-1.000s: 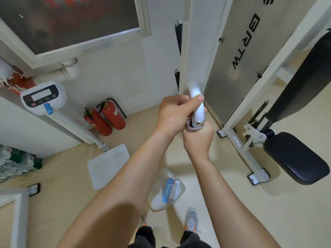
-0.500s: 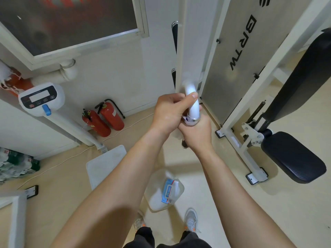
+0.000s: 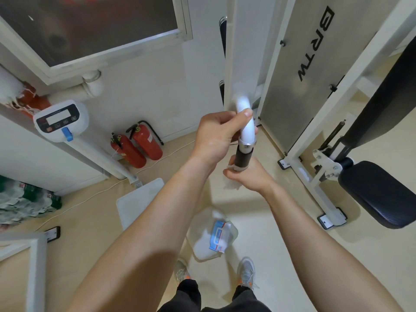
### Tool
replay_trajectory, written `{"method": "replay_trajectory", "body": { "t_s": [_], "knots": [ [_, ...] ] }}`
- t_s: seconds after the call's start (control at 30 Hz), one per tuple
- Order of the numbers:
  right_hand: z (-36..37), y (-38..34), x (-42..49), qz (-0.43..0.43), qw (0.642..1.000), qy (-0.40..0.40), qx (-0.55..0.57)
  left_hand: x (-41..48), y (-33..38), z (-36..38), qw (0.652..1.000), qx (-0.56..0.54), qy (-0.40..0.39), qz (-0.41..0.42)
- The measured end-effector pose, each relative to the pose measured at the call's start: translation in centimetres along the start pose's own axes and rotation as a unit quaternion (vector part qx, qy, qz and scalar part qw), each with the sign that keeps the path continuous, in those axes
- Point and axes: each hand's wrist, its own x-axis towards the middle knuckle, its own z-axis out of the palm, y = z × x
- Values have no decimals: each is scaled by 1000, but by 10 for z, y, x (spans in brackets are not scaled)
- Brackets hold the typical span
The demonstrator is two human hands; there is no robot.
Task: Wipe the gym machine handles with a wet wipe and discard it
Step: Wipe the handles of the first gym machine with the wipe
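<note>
From the head camera, the left hand (image 3: 215, 137) curls round the white curved metal tube (image 3: 245, 118) of the gym machine, its thumb laid across the tube's front. Just below that hand a chrome collar (image 3: 247, 146) joins the tube to the black cylindrical rubber handle (image 3: 242, 156). The right hand (image 3: 251, 176) is clamped round the handle's lower end with the crumpled white wet wipe (image 3: 231, 186) pressed between palm and grip (a loose flap of it hangs out on the thumb side). The two hands sit close, one above the other, not touching.

Below the right hand, on the beige floor between the person's grey shoes and the machine, a blue-and-white wipe packet (image 3: 219, 235) lies on a translucent plastic bag. To the left of the left hand two red fire extinguishers (image 3: 137, 147) lean at the wall, and further left stands a white scale column with a digital display (image 3: 59, 120). To the right of the right hand is the black padded seat (image 3: 378, 192), with a grey panel lettered BRTW (image 3: 315, 43) above both hands.
</note>
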Motion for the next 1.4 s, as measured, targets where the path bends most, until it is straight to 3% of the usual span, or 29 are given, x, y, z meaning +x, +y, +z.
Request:
{"method": "replay_trajectory", "body": {
  "t_s": [0.1, 0.23, 0.3, 0.37, 0.43, 0.5, 0.53, 0.6, 0.67, 0.73, 0.8, 1.0, 1.13, 1.2, 1.3, 1.4],
  "knots": [
    [-8, -28, -12, -74, 993, 55, 80, -2, -3, 5, 1000, -3, 0, -4],
    [31, -23, -14, -76, 914, 367, 153, -6, -6, 17, 1000, -16, 0, -14],
    [47, -2, -5, -45, 901, 406, 144, -7, -6, 18, 1000, -10, 3, -2],
    [47, 23, 2, 13, 937, 321, 135, -5, -5, 15, 1000, -1, 9, 9],
    [32, 34, 8, 47, 981, 164, 97, -1, -1, 9, 1000, 0, 13, 18],
    [14, 21, 11, 28, 999, 28, 9, 3, -1, 1, 1000, 6, 10, 29],
    [6, 10, 10, 13, 1000, -3, -11, 5, -1, -2, 999, 13, 4, 31],
    [-3, -18, 4, -26, 999, 18, 28, 9, -2, -3, 999, 17, -3, 28],
    [3, -32, -1, -70, 985, 119, 100, 9, -4, -1, 1000, 7, -10, 23],
    [23, -21, -1, -63, 960, 241, 128, 8, -6, 2, 1000, -3, -21, 16],
    [46, 10, 4, -11, 942, 309, 128, 9, -7, 2, 999, -2, -30, 19],
    [63, 52, 14, 127, 958, 247, 69, 10, -11, -15, 998, 25, -49, 28],
    [77, 69, 0, 269, 945, 182, 31, 4, -40, -60, 999, 11, -22, -39],
    [94, 60, -12, 273, 943, 145, 123, -3, -66, -93, 995, 71, -22, -63],
    [117, 17, -22, 189, 914, 109, 343, -18, -93, -134, 981, 146, -68, -109],
    [126, -23, -23, 138, 887, 105, 427, -29, -96, -158, 981, 87, -106, -134]
  ]
}}
